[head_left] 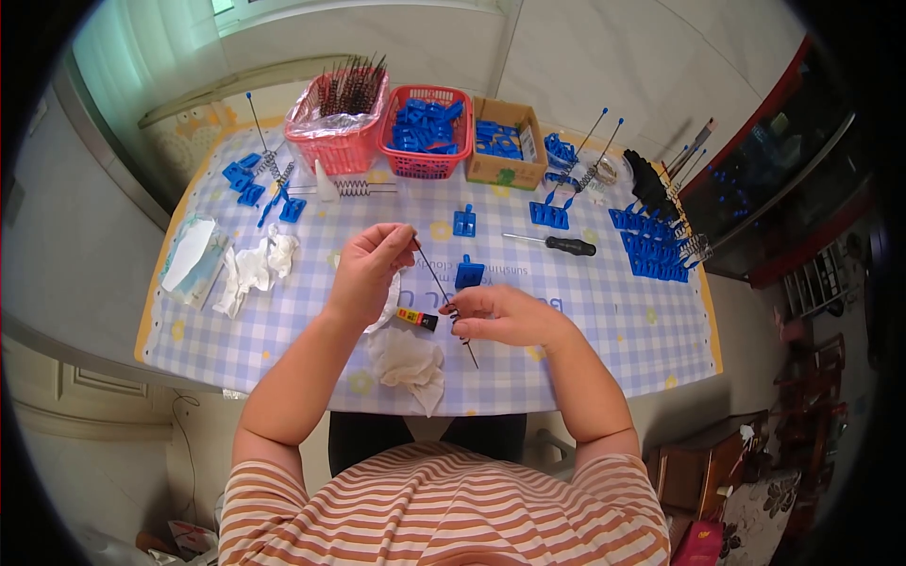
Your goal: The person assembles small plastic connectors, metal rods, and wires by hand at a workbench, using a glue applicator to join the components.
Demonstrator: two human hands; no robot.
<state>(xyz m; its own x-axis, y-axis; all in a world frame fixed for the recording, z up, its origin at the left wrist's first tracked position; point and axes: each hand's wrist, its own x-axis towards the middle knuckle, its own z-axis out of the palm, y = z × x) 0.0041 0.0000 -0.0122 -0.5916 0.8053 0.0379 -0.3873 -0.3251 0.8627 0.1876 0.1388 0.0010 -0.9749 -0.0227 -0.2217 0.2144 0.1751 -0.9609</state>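
Head cam, only view I've got. Left hand [368, 269]: thumb and index pinching the upper end of a thin dark rod [434, 272]. Right hand [505, 316]: thumb and fingertips pinching the same rod lower down, at its coiled part; fingers cover some of the coil. Rod runs on a slant between both hands, above the front half of the table; lower tip pokes out below the right hand.

Near the hands I see a small yellow, red and black tube [416, 319] between the forearms, crumpled white tissue [408, 363] just in front of it, toward the body. Blue plastic piece [469, 273] sits just beyond the right hand, second blue piece [464, 222] farther back. Screwdriver [571, 246] to the right of that, black handle pointing right.

Back row, left to right: red basket [330, 153] lined with clear plastic, dark coiled rods [354, 90] standing in it; second red basket [425, 168] with blue parts; cardboard box [510, 174], more blue parts. Rows of blue pieces [656, 255] at the right edge. More tissue [250, 274] on the left. All on a checked tablecloth [311, 325].
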